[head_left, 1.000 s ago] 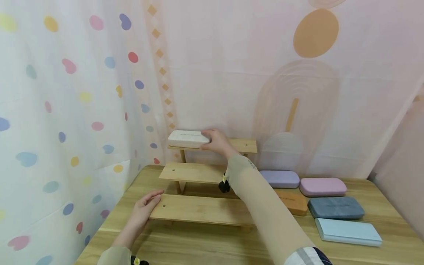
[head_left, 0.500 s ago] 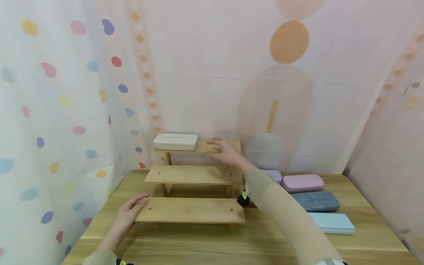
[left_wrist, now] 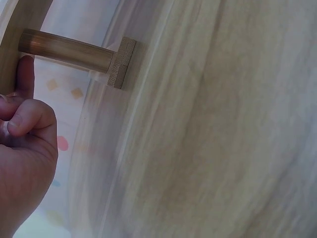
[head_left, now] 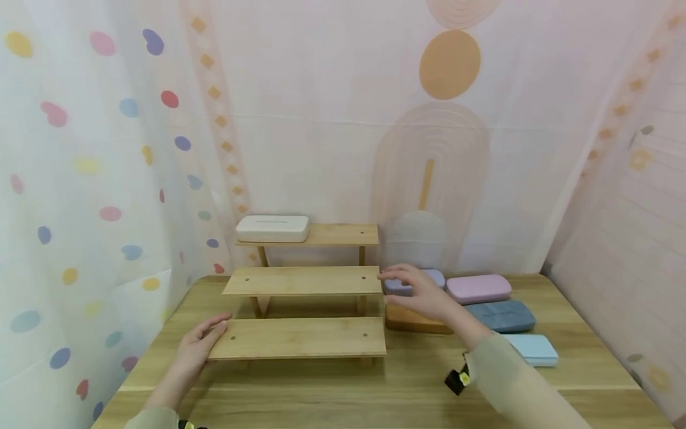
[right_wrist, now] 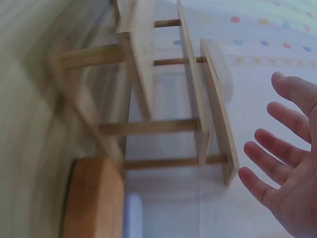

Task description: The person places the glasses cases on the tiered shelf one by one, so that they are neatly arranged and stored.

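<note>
A three-tier wooden display stand (head_left: 297, 338) stands on the table. My left hand (head_left: 195, 348) holds the left end of its lowest board; in the left wrist view the hand's fingers (left_wrist: 34, 116) are curled by the board's edge, next to a round leg. On the top tier, at the left, lies a white glasses case (head_left: 273, 229). My right hand (head_left: 420, 292) is in the air right of the stand, fingers spread and holding nothing, as the right wrist view also shows. Behind and below it are a brown case (head_left: 418, 322) and a purple case (head_left: 393, 287), both partly hidden.
To the right on the wooden table (head_left: 300, 396) lie a pink case (head_left: 479, 288), a blue-grey case (head_left: 506, 316) and a light blue case (head_left: 538, 350), the last partly behind my right sleeve. Patterned curtains (head_left: 321, 119) hang behind and at both sides.
My right hand has let go of the white glasses case and moved right and down, away from the top tier. The left hand stays at the lowest board. The head view has shifted right.
</note>
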A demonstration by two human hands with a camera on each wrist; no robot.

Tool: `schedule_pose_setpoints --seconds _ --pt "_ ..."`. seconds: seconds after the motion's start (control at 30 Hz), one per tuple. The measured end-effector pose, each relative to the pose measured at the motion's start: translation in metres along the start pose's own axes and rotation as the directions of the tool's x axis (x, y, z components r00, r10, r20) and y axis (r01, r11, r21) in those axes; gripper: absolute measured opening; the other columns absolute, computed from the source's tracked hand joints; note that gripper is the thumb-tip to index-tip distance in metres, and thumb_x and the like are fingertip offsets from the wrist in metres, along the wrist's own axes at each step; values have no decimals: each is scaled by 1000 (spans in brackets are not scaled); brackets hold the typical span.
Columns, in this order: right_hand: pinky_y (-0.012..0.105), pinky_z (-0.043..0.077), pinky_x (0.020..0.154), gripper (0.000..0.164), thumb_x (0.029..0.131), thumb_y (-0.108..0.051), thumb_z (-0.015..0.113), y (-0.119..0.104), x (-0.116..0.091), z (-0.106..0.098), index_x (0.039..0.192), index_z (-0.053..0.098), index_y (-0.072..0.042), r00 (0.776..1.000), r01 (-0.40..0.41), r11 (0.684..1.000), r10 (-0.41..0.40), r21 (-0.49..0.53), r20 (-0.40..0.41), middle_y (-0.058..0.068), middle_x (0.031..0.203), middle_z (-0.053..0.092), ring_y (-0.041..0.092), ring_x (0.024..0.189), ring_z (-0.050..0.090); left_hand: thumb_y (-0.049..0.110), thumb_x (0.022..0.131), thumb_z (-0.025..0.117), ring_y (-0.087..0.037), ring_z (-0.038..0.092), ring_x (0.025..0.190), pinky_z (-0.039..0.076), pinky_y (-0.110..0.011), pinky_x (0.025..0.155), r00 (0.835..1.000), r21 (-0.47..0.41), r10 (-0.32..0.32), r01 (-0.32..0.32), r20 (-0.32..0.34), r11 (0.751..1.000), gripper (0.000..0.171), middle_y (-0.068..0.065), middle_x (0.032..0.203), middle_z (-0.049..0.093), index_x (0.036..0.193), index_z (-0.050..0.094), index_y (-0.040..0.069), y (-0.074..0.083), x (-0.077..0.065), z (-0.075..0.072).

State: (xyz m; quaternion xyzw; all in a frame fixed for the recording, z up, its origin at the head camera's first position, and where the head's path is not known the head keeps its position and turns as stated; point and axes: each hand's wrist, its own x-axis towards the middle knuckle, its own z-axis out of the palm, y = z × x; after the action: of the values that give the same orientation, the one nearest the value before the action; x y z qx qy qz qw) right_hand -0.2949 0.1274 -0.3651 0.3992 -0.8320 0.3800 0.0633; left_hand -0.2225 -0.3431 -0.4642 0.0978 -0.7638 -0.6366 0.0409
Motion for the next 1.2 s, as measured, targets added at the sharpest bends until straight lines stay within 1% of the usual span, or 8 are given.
schedule_pose_setpoints --seconds 0.13,0.3,0.43,0.6,0.9,0.97,1.1,1.2 --pt "51 45 95 43 90 -24 71 3 -33 -14 129 61 -11 999 -44 999 44 -27 -10 6 131 57 29 120 53 39 96 61 -14 66 76 56 -29 63 1000 -58 6 -5 2 998 38 14 101 62 129 63 20 -1 -1 -3" --pt "49 46 94 40 90 -23 71 7 -68 -37 128 62 -14 994 -97 994 95 -46 -48 -1 128 60 21 119 53 36 97 61 -11 62 61 51 -24 52 1000 -87 14 -13 7 996 28 13 95 64 122 66 26 -1 -2 -3" --pt "44 47 92 38 91 -20 71 12 -94 -56 127 63 -11 988 -127 991 124 -33 -95 2 128 60 14 119 52 35 98 59 -8 55 54 45 -21 45 999 -89 33 -31 18 996 24 12 94 64 120 67 31 2 -2 -6" --pt "33 48 90 40 90 -8 69 31 -124 -72 129 61 -7 978 -143 988 150 60 -141 11 130 56 2 116 50 32 99 58 -10 61 62 51 -23 51 997 -87 65 -62 29 994 23 14 96 64 120 67 32 7 1 -15" --pt "20 44 88 50 86 -2 71 71 -182 -90 133 55 -1 948 -252 964 264 83 -177 -26 137 37 -14 119 36 34 98 58 -9 60 60 48 -22 48 998 -58 53 -50 40 997 21 15 95 64 117 67 37 7 4 -17" --pt "25 46 89 50 87 -1 70 78 -194 -93 134 54 0 941 -274 958 286 87 -179 -28 137 35 -16 119 33 35 98 58 -10 61 61 49 -22 49 998 -59 46 -43 47 997 21 15 95 64 117 67 37 6 5 -14" --pt "49 46 91 50 89 -3 68 91 -216 -97 136 51 3 918 -344 933 358 107 -173 -28 135 35 -19 117 30 35 99 57 -9 60 59 48 -22 49 997 -45 37 -34 65 998 23 14 95 65 120 65 35 0 5 -8" --pt "63 40 91 54 90 -9 68 102 -227 -98 139 47 3 880 -436 891 451 126 -146 -12 143 38 -6 124 34 36 99 57 -8 54 54 43 -20 45 998 -19 31 -30 60 999 24 14 94 64 121 64 34 -3 5 -3"
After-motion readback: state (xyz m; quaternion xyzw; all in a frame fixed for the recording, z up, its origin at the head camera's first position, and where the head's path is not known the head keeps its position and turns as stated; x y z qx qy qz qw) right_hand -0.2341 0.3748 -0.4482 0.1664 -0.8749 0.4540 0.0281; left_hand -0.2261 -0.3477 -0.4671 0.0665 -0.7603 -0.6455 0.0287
